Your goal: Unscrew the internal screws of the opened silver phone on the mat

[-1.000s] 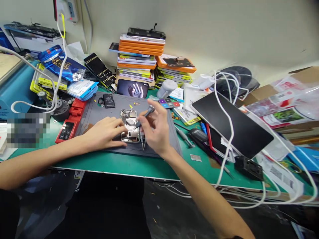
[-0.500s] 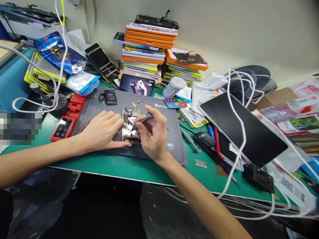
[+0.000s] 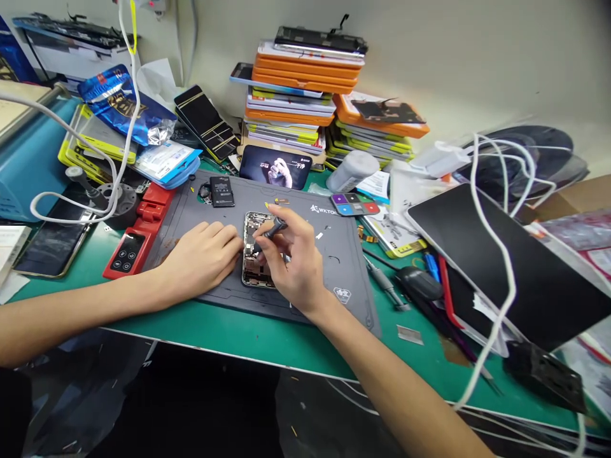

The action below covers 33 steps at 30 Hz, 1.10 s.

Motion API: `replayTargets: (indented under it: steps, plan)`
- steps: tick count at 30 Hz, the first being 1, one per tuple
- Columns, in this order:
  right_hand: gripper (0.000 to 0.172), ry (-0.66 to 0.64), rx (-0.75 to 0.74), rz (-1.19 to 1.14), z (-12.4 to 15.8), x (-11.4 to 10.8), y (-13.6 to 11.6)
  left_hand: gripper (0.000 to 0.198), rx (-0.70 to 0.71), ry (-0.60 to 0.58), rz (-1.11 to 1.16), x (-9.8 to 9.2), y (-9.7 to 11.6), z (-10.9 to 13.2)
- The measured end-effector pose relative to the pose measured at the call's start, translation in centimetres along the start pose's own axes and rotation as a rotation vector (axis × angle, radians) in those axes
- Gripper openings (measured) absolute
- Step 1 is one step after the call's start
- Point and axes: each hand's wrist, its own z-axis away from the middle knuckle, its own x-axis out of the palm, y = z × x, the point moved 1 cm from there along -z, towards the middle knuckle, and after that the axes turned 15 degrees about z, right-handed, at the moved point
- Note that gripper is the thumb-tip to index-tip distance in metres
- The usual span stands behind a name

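Note:
An opened phone (image 3: 258, 272) lies on the grey work mat (image 3: 353, 267), its inner parts exposed. My right hand (image 3: 298, 261) is over its right side, fingers closed around a small dark screwdriver (image 3: 273, 230) slanting down into the phone. The driver's tip is hard to make out, and the hand hides part of the phone. Along the phone's left edge rests my left hand (image 3: 207, 257), its fingers curled against the frame with the fingertips partly hidden. A black battery (image 3: 222, 191) lies at the mat's back left.
A lit phone screen (image 3: 274, 166) stands behind the mat, before stacked boxes (image 3: 305, 70). To the left is a red device (image 3: 128, 253). Right of the mat lie a grey screwdriver (image 3: 386, 283), a black tablet-like panel (image 3: 510, 261) and a looping white cable (image 3: 491, 216).
The view has shifted, so the bench appears farther right and lower. My left thumb, stretched below the phone before, is now tucked in. The right hand still grips the screwdriver, now held more upright.

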Motion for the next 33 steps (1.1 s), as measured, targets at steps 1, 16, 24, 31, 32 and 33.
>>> replayTargets:
  steps: [1,16,24,31,32,33]
  plan:
    - [0.050,-0.007,-0.009,0.010,0.0,0.0,0.0,0.018,0.001,0.000,0.001,0.0,0.0,0.0]
    - [0.050,0.000,-0.094,0.108,-0.3,0.2,-0.1,0.017,0.046,0.015,-0.047,-0.1,0.0,-0.1]
    - [0.049,0.041,-0.163,0.246,-0.8,-0.4,-0.6,0.020,0.036,-0.004,-0.014,0.0,-0.1,0.1]
    - [0.058,-0.058,-0.154,0.179,-0.6,-0.7,-0.5,0.019,0.044,0.027,0.001,0.0,0.0,0.0]
    - [0.056,-0.037,-0.158,0.189,-0.6,-0.8,-0.4,0.019,0.045,0.032,-0.003,0.0,0.0,0.0]
    - [0.054,-0.020,-0.163,0.196,-0.6,-0.9,-0.4,0.019,0.045,0.033,-0.005,0.0,0.0,0.0]
